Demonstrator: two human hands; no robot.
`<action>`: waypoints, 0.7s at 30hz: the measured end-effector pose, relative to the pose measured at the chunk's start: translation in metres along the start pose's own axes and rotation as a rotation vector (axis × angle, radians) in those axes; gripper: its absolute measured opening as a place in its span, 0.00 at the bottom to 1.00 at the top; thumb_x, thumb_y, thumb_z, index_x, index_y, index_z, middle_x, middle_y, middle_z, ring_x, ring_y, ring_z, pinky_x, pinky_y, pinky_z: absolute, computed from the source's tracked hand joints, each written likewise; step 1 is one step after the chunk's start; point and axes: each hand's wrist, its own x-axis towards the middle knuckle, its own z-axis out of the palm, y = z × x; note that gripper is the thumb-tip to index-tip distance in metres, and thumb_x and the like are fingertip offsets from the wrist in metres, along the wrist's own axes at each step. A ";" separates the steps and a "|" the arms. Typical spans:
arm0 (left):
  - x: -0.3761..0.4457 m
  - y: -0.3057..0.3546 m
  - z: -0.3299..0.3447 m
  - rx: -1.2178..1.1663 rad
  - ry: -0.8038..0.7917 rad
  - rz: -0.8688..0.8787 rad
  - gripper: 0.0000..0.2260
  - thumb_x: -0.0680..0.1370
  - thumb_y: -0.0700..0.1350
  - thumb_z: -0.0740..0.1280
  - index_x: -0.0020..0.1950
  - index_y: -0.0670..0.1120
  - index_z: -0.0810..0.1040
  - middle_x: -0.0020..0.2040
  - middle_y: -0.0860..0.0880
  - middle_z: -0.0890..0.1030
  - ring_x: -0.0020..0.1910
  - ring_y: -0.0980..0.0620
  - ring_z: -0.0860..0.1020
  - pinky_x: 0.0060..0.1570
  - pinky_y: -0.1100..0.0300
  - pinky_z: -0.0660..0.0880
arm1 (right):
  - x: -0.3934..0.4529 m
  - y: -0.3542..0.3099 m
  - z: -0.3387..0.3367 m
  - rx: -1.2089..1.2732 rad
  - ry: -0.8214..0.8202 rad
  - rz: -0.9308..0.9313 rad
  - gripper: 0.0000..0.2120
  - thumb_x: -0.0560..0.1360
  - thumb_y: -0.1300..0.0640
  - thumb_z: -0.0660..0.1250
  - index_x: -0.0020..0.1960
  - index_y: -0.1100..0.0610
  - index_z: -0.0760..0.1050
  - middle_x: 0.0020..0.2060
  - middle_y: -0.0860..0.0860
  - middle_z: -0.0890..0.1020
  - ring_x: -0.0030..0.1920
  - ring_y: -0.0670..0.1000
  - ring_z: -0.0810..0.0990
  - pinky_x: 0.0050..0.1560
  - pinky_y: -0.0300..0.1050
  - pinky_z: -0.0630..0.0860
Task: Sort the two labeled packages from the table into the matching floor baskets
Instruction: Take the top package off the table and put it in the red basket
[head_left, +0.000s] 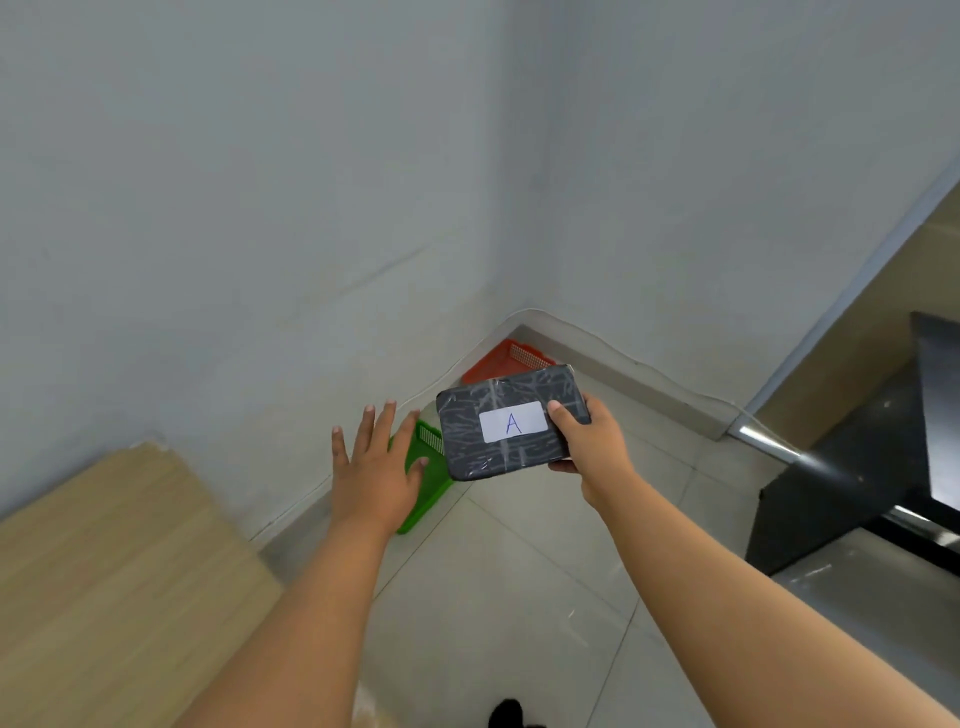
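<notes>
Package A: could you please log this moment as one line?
right hand grip: package A | left hand: open | green basket, orange basket: floor

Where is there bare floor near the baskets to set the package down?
Bare tile lies between the forearms, nearer than the green basket. The corner is crowded: green and orange basket sit along the wall.

Your package (511, 422): dark wrap, glossy, crinkled under clear tape, with a matt white paper label (513, 421). Green basket (423, 486) and orange basket (511, 358): plastic with mesh walls, slight sheen. Floor (519, 582): pale smooth tiles, low gloss. Walls (260, 208): matt paint. Board at your left (104, 571): light wood grain, matt. Dark panel at your right (852, 467): polished, reflective, with a shiny metal edge.
</notes>
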 end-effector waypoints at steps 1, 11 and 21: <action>0.018 0.006 0.002 -0.001 -0.008 0.001 0.27 0.80 0.57 0.52 0.77 0.56 0.48 0.80 0.50 0.48 0.79 0.47 0.44 0.74 0.40 0.40 | 0.018 -0.005 -0.003 -0.009 -0.001 0.006 0.15 0.77 0.52 0.66 0.62 0.51 0.71 0.47 0.51 0.82 0.43 0.51 0.83 0.36 0.47 0.82; 0.171 0.066 0.019 0.009 -0.017 -0.019 0.28 0.80 0.57 0.53 0.77 0.56 0.47 0.80 0.50 0.47 0.79 0.48 0.44 0.75 0.40 0.41 | 0.182 -0.052 -0.035 -0.013 -0.014 0.010 0.21 0.76 0.51 0.67 0.67 0.52 0.69 0.51 0.52 0.82 0.43 0.51 0.83 0.35 0.47 0.81; 0.327 0.159 0.060 -0.076 0.000 -0.129 0.30 0.78 0.53 0.59 0.77 0.54 0.49 0.80 0.48 0.49 0.79 0.47 0.47 0.76 0.44 0.49 | 0.379 -0.100 -0.087 -0.052 -0.115 -0.039 0.14 0.76 0.52 0.67 0.62 0.51 0.72 0.45 0.46 0.80 0.42 0.49 0.81 0.32 0.45 0.80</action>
